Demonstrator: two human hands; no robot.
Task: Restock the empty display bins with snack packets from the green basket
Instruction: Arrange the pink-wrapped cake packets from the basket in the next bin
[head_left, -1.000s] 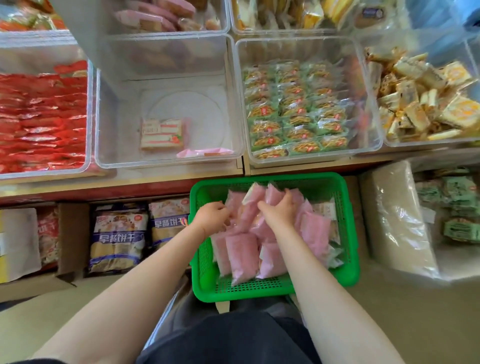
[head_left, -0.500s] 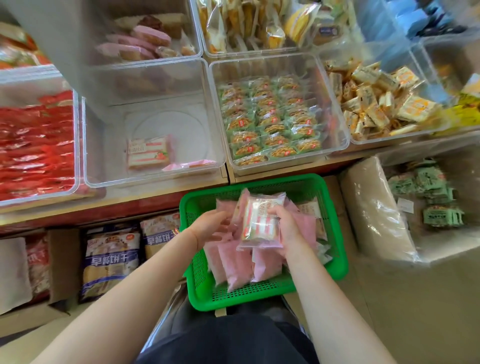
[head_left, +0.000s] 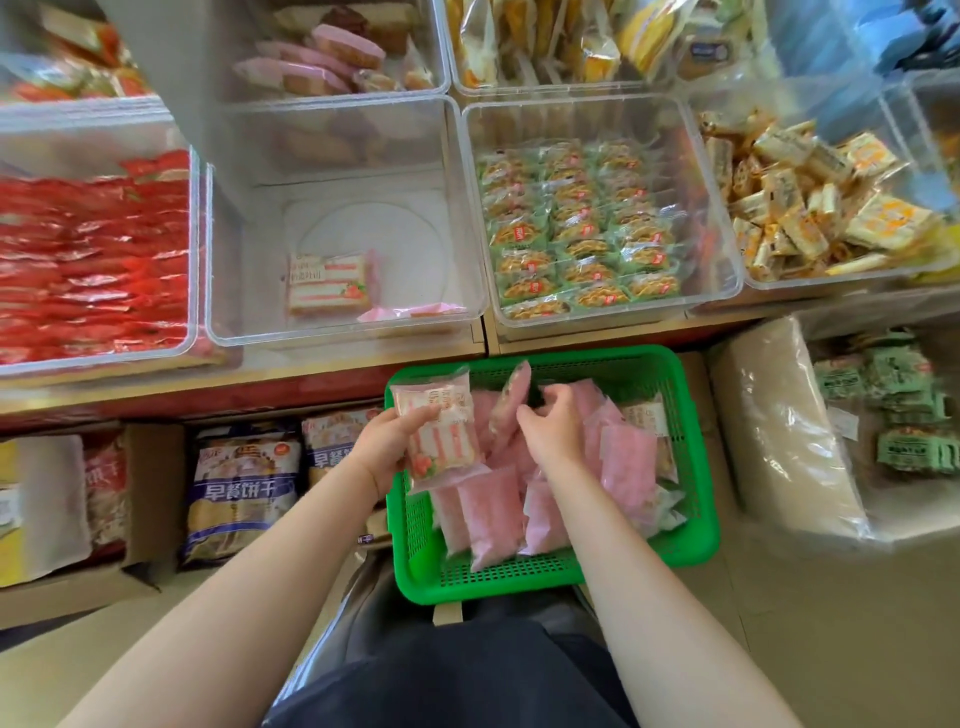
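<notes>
— Progress looks slight: the clear plastic display bin (head_left: 343, 218) at twelve o'clock from the green mesh plastic basket (head_left: 680, 499) holds only two pink strawberry-cake packets (head_left: 330, 283) near its front wall, its floor mostly bare.

— And the hands?

— The left hand (head_left: 387, 441) grips one clear-fronted pink cake packet (head_left: 441, 431), thumb curled over its face, lifted above the basket's nine o'clock rim. The right hand (head_left: 550, 426) has fingers curled into the pile, pinching a second pink packet (head_left: 511, 397) standing on edge.

— How much is left?

— Most of it, I judge; a heap of pink packets (head_left: 493, 514) fills the basket. Neighbouring bins, red packets (head_left: 93, 260) at nine o'clock and green ones (head_left: 582, 223) at three, look stocked.
</notes>
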